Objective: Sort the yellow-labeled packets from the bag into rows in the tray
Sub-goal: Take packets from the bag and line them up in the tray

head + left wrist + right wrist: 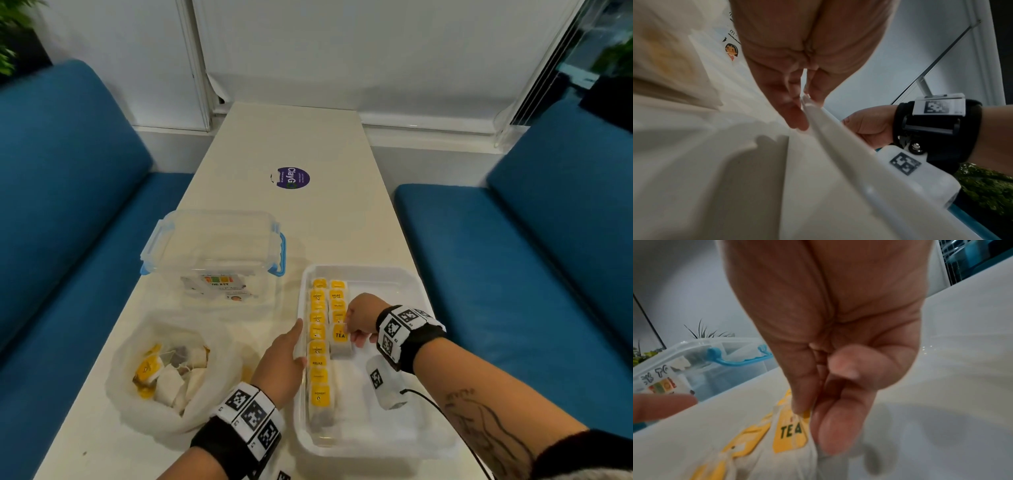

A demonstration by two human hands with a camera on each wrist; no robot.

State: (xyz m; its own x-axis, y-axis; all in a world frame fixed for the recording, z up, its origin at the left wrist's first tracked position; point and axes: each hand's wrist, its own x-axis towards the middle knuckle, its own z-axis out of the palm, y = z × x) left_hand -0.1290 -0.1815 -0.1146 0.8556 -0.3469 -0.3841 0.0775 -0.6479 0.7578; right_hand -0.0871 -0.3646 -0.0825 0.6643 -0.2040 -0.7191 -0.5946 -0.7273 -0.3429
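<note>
A clear plastic tray (383, 442) lies at the table's near right. It holds two rows of yellow-labeled packets: a long left row (318, 346) and a shorter second row (337, 305). My right hand (349, 329) pinches the top edge of the "TEA" packet (340, 337) at the near end of the second row; thumb and forefinger of that right hand (809, 418) close on the "TEA" packet (791, 434). My left hand (298, 339) lies with straight fingers along the tray's left rim, which the left hand (803, 110) touches at the rim (818, 123). The open bag (126, 394) at the left holds several more packets (150, 368).
A clear lidded box with blue clips (215, 250) stands behind the bag, and in the right wrist view the same box (715, 363) shows. A purple sticker (293, 178) marks the table's middle. Blue bench seats (513, 274) flank the narrow white table (308, 137).
</note>
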